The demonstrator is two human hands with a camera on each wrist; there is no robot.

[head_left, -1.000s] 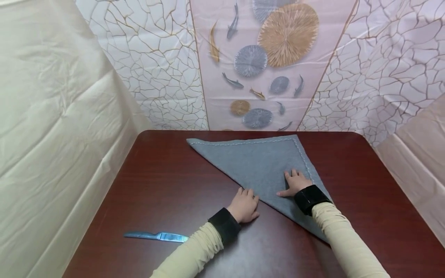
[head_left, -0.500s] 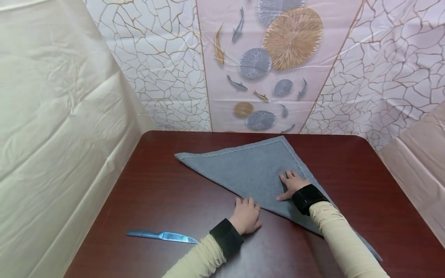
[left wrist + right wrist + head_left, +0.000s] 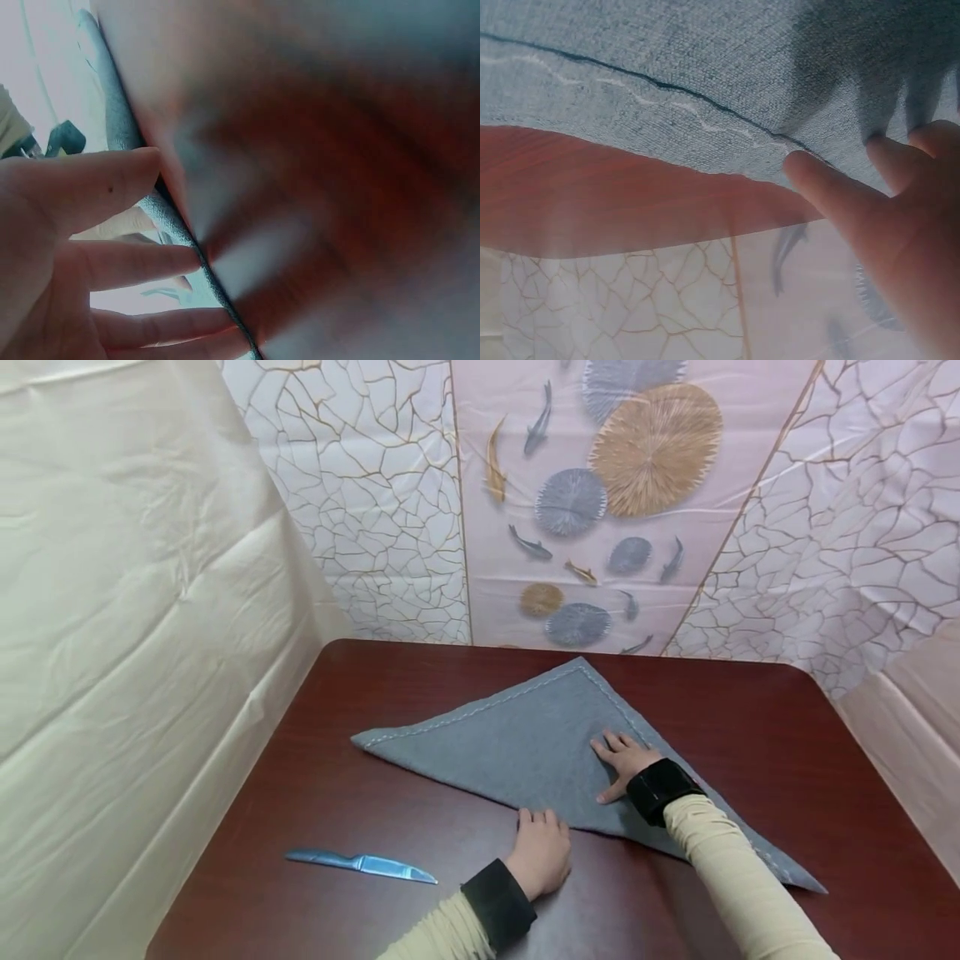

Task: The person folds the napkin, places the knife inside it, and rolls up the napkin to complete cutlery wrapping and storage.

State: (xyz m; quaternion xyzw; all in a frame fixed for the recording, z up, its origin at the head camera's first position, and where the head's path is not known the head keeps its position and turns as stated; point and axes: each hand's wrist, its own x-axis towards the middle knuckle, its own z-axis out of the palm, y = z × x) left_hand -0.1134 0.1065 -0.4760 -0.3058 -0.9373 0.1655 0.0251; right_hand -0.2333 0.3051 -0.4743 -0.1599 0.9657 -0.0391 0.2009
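Observation:
A grey cloth [image 3: 510, 743] with white stitching along its border lies folded into a triangle on the dark red table. Its long folded edge faces me. My left hand [image 3: 542, 852] touches the middle of that fold, and in the left wrist view its fingers [image 3: 142, 264] reach fairly straight to the cloth's edge [image 3: 217, 289]. Farther right, my right hand [image 3: 624, 762] presses flat on top of the cloth with fingers spread. The right wrist view shows those fingers [image 3: 829, 184] resting near the stitched border [image 3: 697, 120].
A table knife [image 3: 360, 864] lies left of my left hand, its blade pointing right. The table [image 3: 420, 843] ends at a patterned curtain [image 3: 390, 510] behind, and a plain cream sheet [image 3: 150, 610] hangs on the left.
The cloth has turned counterclockwise: its left corner came nearer to me and its right corner now shows past my right sleeve. My left hand moved nearer too, staying at the fold.

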